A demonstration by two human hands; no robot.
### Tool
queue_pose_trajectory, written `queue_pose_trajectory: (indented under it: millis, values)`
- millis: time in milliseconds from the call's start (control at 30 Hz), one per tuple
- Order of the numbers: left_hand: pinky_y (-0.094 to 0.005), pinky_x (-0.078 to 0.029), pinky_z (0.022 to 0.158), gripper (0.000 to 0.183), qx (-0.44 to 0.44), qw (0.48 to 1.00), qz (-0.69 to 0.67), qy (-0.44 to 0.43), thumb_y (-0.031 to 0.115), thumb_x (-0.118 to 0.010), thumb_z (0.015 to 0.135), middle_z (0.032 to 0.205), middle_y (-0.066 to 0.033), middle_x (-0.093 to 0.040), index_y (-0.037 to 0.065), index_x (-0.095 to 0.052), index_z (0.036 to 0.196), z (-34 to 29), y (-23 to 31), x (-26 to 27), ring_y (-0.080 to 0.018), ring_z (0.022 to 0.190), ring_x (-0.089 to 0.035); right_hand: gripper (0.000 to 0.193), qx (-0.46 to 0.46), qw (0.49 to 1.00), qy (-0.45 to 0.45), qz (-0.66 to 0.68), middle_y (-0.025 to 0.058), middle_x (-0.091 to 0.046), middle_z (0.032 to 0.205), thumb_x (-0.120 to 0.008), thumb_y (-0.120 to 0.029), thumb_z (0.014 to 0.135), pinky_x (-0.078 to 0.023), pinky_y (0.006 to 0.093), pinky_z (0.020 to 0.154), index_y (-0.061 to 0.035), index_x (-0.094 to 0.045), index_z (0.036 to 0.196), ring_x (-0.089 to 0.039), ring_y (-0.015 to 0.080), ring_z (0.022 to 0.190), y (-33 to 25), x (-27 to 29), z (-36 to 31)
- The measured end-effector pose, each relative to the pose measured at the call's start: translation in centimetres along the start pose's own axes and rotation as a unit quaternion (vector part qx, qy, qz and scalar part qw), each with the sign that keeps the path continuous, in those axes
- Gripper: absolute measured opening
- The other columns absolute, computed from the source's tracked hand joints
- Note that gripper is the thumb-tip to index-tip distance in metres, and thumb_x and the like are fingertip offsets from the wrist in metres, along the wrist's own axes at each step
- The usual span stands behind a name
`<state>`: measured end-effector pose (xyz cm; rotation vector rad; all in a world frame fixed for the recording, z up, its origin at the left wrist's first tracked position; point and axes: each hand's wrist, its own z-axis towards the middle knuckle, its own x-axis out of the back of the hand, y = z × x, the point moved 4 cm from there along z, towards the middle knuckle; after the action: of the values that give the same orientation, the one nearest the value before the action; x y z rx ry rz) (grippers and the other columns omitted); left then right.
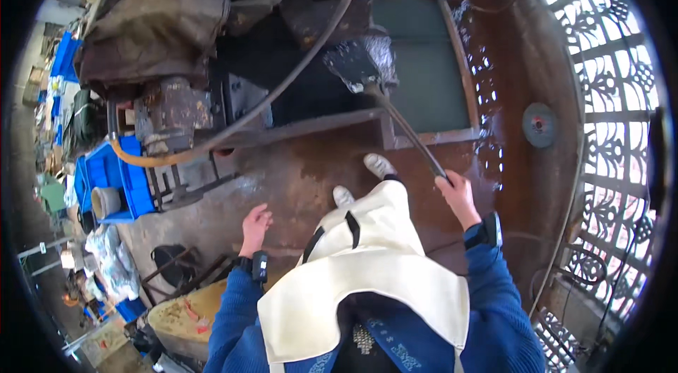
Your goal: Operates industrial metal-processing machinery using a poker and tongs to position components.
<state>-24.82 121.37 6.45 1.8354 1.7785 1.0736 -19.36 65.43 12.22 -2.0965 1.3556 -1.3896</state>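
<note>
My right hand (458, 195) grips the end of a long dark handle of a shovel (406, 131); its flat blade (357, 66) is raised over a dark opening beside a big rusty machine (169, 111). My left hand (255, 226) hangs free with its fingers apart, holding nothing, above the wet rusty floor (296, 175). Both arms wear blue sleeves with dark wrist bands. A cream apron (367, 260) covers my front, and two pale shoe tips (378, 164) show below it.
A thick hose (296, 62) curves across the machine. A blue crate (116, 179) with a round part stands at left, amid clutter. An ornate metal grille (607, 104) runs along the right. A round disc (539, 124) lies on the rusty plate.
</note>
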Motion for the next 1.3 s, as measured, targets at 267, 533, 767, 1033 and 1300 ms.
queue_pose_trajectory:
  millis: [267,533,767,1033,1300]
  values:
    - [-0.0201,-0.044,0.051,0.029,0.026,0.995,-0.025,0.092,0.006,-0.061,0.086,0.084,-0.0027,-0.062,0.002,-0.059,0.115,2.7,2.5,6.9,-0.0090,0.064,-0.059,0.029,-0.087,0.987,0.128,0.034,0.0024,-0.055,0.055,-0.068,-0.033,0.079,-0.042,0.0290,0.048,-0.0045,-0.068,0.085,-0.053,0.0105,0.050,-7.0,9.8,9.0]
    - [-0.0243,-0.041,0.041,0.013,-0.012,0.979,0.196,0.056,0.006,-0.056,0.086,0.072,-0.0047,-0.059,0.005,-0.060,0.098,4.3,0.7,9.8,-0.0133,0.051,-0.057,0.036,0.000,0.952,0.250,-0.179,0.0207,-0.068,0.083,-0.058,-0.034,0.079,-0.052,0.0437,0.077,-0.0018,-0.070,0.090,-0.066,0.0365,0.084,-25.9,22.6,40.1]
    - [-0.0278,-0.042,0.039,0.019,0.210,0.966,0.063,0.139,0.002,-0.054,0.082,0.069,-0.0055,-0.059,0.004,-0.059,0.100,2.9,4.7,6.9,-0.0163,0.050,-0.058,0.030,0.148,0.845,0.387,-0.338,0.0265,-0.064,0.094,-0.054,-0.020,0.074,-0.050,0.0469,0.082,0.0018,-0.070,0.086,-0.062,0.0414,0.093,-41.6,28.8,59.9]
    - [-0.0345,-0.053,0.060,0.029,0.153,0.936,0.309,0.074,0.020,-0.065,0.079,0.085,-0.0103,-0.069,0.007,-0.067,0.104,0.1,2.6,10.0,-0.0228,0.068,-0.066,0.029,0.155,0.858,0.387,-0.299,0.0285,-0.062,0.094,-0.053,-0.018,0.073,-0.050,0.0478,0.080,0.0021,-0.069,0.085,-0.062,0.0438,0.091,-44.5,30.0,64.5]
    - [-0.0302,-0.054,0.065,0.042,0.200,0.954,0.217,-0.050,0.009,-0.064,0.078,0.091,-0.0086,-0.066,0.008,-0.057,0.119,-0.9,0.8,12.9,-0.0199,0.075,-0.063,0.034,0.111,0.876,0.406,-0.234,0.0283,-0.063,0.096,-0.052,-0.019,0.072,-0.049,0.0444,0.086,0.0027,-0.069,0.091,-0.062,0.0417,0.094,-38.9,27.8,70.6]
